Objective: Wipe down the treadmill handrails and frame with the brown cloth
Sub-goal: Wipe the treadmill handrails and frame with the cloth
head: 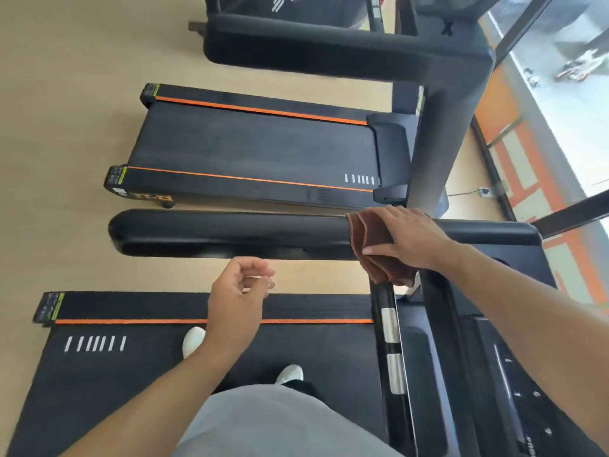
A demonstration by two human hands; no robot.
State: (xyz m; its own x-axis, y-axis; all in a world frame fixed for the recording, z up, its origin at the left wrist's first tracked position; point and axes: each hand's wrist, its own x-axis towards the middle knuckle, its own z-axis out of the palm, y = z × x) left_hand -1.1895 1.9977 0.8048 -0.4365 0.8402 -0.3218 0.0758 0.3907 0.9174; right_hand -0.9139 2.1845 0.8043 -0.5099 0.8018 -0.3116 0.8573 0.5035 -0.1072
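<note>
Brown cloth [372, 245], folded, gripped by right hand [408, 239] over rounded black handrail [230, 230].

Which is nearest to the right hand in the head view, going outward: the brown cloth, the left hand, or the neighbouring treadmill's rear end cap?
From the right hand:
1. Brown cloth, under the hand, draped over the handrail.
2. Left hand, lower left, holding nothing.
3. Neighbouring treadmill's rear end cap, far left, on the floor.

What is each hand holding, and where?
The right hand grips the brown cloth draped over the handrail, around its upper part. The left hand holds nothing.
</note>
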